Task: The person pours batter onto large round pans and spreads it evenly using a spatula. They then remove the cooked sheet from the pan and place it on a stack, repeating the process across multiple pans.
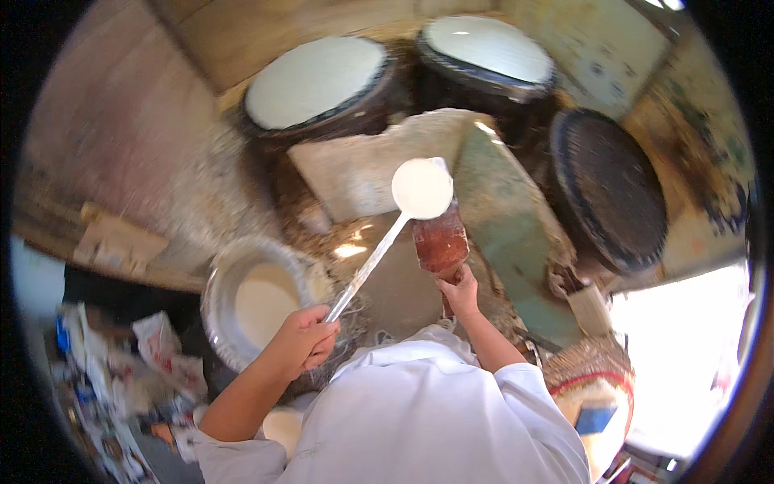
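My left hand [305, 342] grips the long handle of a metal ladle [378, 257]. The ladle's bowl is full of cream-coloured liquid [422, 189] and hangs over the floor in front of me. My right hand [461, 293] is closed around the narrow handle of a flat, reddish-brown paddle-like tool [441, 245]. The ladle bowl covers much of the tool's far part; a pale corner shows beyond it. Left of my feet stands a wide metal pot [216, 302] holding cream-coloured liquid [266, 297], partly behind my left forearm.
Two large dark vats with pale tops, one back left [317, 81] and one back right [490, 48], stand beyond worn boards [369, 178]. A dark round-topped vessel [611, 190] is at right. Plastic bags [169, 351] lie at left, and a blue block [595, 418] sits at lower right.
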`<state>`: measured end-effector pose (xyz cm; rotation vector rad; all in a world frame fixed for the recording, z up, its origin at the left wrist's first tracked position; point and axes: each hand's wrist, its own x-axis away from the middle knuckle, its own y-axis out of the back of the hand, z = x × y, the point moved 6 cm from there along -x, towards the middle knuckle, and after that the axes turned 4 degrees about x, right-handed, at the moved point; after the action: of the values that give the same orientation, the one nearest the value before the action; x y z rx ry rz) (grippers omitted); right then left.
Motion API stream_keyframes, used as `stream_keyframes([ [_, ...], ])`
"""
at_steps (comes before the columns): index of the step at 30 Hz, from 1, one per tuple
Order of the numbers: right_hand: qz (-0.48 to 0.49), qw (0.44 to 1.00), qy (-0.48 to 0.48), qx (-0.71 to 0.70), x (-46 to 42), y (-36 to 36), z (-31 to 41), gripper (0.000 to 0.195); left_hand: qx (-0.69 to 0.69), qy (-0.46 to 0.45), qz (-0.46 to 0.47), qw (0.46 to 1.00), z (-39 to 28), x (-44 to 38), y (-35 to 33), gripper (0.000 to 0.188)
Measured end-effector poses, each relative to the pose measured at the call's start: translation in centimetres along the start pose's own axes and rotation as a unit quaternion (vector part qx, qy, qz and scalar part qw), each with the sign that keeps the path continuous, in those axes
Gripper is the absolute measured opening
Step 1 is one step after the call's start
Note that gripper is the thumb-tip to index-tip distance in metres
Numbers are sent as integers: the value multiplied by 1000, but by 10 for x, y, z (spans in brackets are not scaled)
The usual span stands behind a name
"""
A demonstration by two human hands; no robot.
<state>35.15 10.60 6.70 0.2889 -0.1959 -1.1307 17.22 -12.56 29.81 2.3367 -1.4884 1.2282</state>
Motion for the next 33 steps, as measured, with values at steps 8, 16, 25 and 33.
stream_keyframes([
  [8,-75,893,-228,-381,53,205,-40,15,-104,-55,179,977,7,-191,-238,11],
  [16,-255,860,-222,-382,102,353,-90,11,-495,-506,24,706,-4,-274,-367,12],
  [25,-232,865,-382,-230,42,336,-74,58,231,100,552,795,-69,-200,-432,29],
  [33,-253,795,-435,339,36,342,-79,95,382,67,480,787,-69,-232,-248,29],
])
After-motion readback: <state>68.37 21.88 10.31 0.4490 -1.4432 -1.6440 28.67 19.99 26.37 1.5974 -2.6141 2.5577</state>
